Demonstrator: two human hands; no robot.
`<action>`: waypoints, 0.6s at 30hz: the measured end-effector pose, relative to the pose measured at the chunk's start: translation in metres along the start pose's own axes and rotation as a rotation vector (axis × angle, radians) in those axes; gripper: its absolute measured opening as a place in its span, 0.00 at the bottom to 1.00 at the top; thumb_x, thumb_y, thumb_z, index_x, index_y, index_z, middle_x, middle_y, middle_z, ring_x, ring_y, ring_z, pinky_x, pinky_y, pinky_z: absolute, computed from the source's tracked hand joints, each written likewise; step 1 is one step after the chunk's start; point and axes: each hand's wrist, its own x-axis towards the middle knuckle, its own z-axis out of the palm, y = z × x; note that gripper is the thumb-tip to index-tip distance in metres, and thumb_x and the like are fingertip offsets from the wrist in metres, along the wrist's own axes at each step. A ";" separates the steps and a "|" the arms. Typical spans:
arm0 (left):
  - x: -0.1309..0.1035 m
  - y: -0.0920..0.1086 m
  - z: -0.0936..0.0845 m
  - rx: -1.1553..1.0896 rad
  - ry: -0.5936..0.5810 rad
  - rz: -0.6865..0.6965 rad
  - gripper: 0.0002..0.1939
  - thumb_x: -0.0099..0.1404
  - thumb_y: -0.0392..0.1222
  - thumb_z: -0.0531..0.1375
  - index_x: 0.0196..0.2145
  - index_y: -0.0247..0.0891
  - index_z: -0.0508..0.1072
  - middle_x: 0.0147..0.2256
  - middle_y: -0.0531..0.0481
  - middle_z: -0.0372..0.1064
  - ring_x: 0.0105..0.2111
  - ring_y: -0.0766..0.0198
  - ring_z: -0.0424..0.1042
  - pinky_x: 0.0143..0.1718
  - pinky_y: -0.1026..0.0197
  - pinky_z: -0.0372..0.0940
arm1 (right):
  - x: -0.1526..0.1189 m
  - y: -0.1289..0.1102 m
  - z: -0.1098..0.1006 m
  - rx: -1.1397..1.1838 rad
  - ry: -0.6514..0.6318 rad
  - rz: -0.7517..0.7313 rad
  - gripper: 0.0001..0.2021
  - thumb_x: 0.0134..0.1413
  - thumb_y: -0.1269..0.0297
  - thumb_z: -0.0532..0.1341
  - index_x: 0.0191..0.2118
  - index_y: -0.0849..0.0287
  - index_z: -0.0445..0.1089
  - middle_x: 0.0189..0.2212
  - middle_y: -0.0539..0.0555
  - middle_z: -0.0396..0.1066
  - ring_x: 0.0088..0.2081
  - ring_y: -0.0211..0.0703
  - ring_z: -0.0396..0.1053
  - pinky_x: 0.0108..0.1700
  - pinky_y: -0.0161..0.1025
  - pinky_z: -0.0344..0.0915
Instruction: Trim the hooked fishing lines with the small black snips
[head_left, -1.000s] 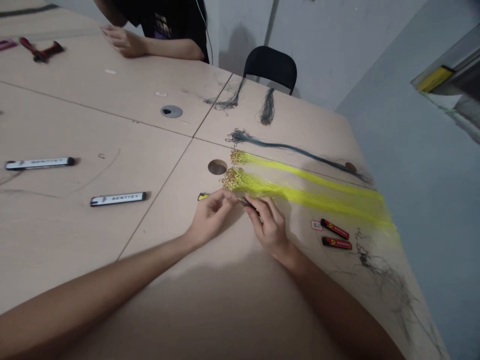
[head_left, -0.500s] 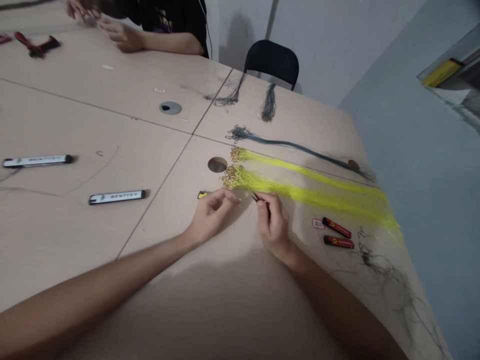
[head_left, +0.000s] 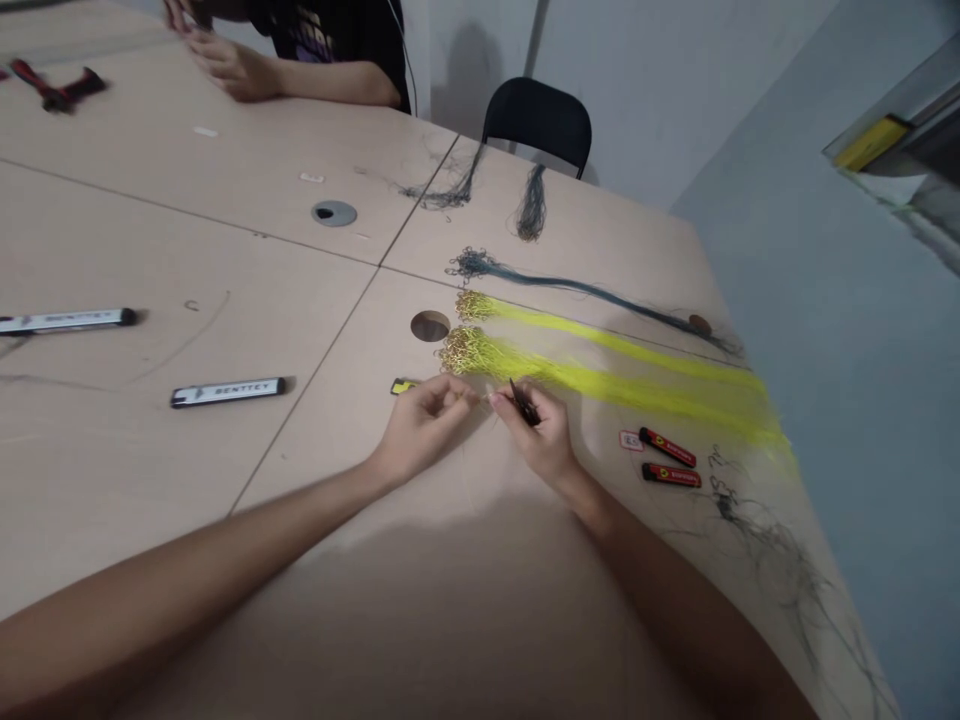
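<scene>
The right hand [head_left: 546, 432] holds a dark tool [head_left: 522, 402].

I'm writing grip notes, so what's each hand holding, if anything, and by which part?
The right hand holds a small dark tool by its body, pointed tip free. The left hand pinches something tiny; what, and by which part, can't be told.

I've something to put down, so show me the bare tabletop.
Bare tabletop stretches between the left forearm and right forearm; another mostly bare patch lies between the left hand and the nearer BENTTEY-marked stick. It's crowded right of the right hand: yellow line bundles, red-and-black sticks, tangled dark line.
</scene>
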 end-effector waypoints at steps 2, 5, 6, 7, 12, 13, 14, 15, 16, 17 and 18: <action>0.000 0.001 0.000 0.006 -0.002 0.005 0.13 0.61 0.47 0.59 0.24 0.36 0.68 0.17 0.58 0.52 0.19 0.70 0.51 0.22 0.67 0.50 | 0.001 0.001 0.002 0.081 0.019 0.081 0.13 0.55 0.58 0.62 0.25 0.57 0.64 0.22 0.47 0.59 0.25 0.35 0.58 0.29 0.35 0.59; -0.001 0.001 0.001 -0.004 -0.026 0.012 0.12 0.60 0.47 0.60 0.26 0.36 0.70 0.17 0.59 0.50 0.19 0.71 0.50 0.22 0.67 0.48 | 0.002 0.003 0.004 0.173 0.054 0.180 0.13 0.52 0.55 0.64 0.25 0.58 0.65 0.22 0.48 0.61 0.26 0.36 0.59 0.30 0.35 0.60; -0.001 0.001 0.001 -0.006 -0.033 0.014 0.12 0.60 0.48 0.61 0.27 0.35 0.71 0.17 0.60 0.49 0.19 0.71 0.49 0.21 0.67 0.48 | 0.002 0.003 0.005 0.192 0.062 0.202 0.14 0.51 0.55 0.64 0.25 0.58 0.66 0.22 0.48 0.61 0.26 0.36 0.59 0.30 0.35 0.60; -0.001 0.001 0.001 -0.004 -0.038 0.015 0.12 0.60 0.48 0.61 0.27 0.35 0.71 0.17 0.60 0.48 0.18 0.72 0.49 0.21 0.67 0.47 | 0.002 0.004 0.005 0.208 0.063 0.221 0.14 0.50 0.54 0.65 0.25 0.58 0.66 0.22 0.48 0.61 0.27 0.36 0.59 0.30 0.35 0.60; 0.000 0.001 0.002 -0.007 -0.023 0.027 0.13 0.60 0.48 0.60 0.29 0.34 0.73 0.17 0.59 0.52 0.19 0.71 0.51 0.22 0.67 0.49 | 0.002 0.005 0.005 0.316 0.024 0.301 0.15 0.46 0.55 0.68 0.24 0.59 0.66 0.23 0.48 0.62 0.28 0.36 0.60 0.32 0.35 0.60; 0.000 0.001 0.002 -0.012 -0.023 0.028 0.13 0.60 0.48 0.60 0.29 0.34 0.73 0.18 0.58 0.53 0.19 0.71 0.52 0.22 0.67 0.49 | 0.002 0.005 0.005 0.335 0.019 0.312 0.14 0.46 0.55 0.68 0.25 0.59 0.66 0.24 0.48 0.62 0.28 0.36 0.60 0.32 0.36 0.60; 0.000 0.001 0.002 -0.015 -0.022 0.029 0.13 0.60 0.48 0.60 0.29 0.34 0.73 0.18 0.58 0.53 0.19 0.70 0.52 0.22 0.67 0.50 | 0.002 0.006 0.005 0.349 0.020 0.316 0.14 0.45 0.55 0.68 0.25 0.59 0.67 0.24 0.48 0.63 0.28 0.36 0.60 0.33 0.36 0.60; 0.001 0.001 0.002 -0.015 -0.024 0.028 0.13 0.60 0.48 0.60 0.29 0.34 0.74 0.18 0.58 0.54 0.20 0.70 0.53 0.22 0.67 0.50 | 0.002 0.006 0.005 0.356 0.022 0.316 0.13 0.45 0.55 0.68 0.25 0.59 0.67 0.24 0.48 0.63 0.28 0.36 0.60 0.33 0.36 0.61; 0.001 0.001 0.002 -0.012 -0.024 0.027 0.13 0.60 0.48 0.60 0.29 0.34 0.74 0.18 0.57 0.55 0.20 0.70 0.54 0.22 0.67 0.50 | 0.002 0.007 0.005 0.358 0.025 0.310 0.13 0.45 0.55 0.68 0.25 0.59 0.67 0.24 0.48 0.62 0.28 0.36 0.60 0.33 0.36 0.61; 0.001 0.000 0.002 -0.008 -0.024 0.029 0.13 0.61 0.48 0.60 0.29 0.34 0.74 0.18 0.57 0.56 0.20 0.69 0.54 0.22 0.67 0.51 | 0.002 0.007 0.005 0.354 0.027 0.301 0.14 0.46 0.55 0.68 0.25 0.59 0.67 0.23 0.48 0.62 0.28 0.35 0.59 0.32 0.35 0.60; 0.001 0.000 0.002 -0.006 -0.023 0.034 0.13 0.61 0.48 0.60 0.29 0.34 0.75 0.18 0.57 0.56 0.20 0.69 0.55 0.22 0.67 0.51 | 0.002 0.008 0.005 0.349 0.029 0.293 0.14 0.47 0.55 0.67 0.25 0.58 0.66 0.23 0.47 0.60 0.27 0.35 0.59 0.31 0.35 0.60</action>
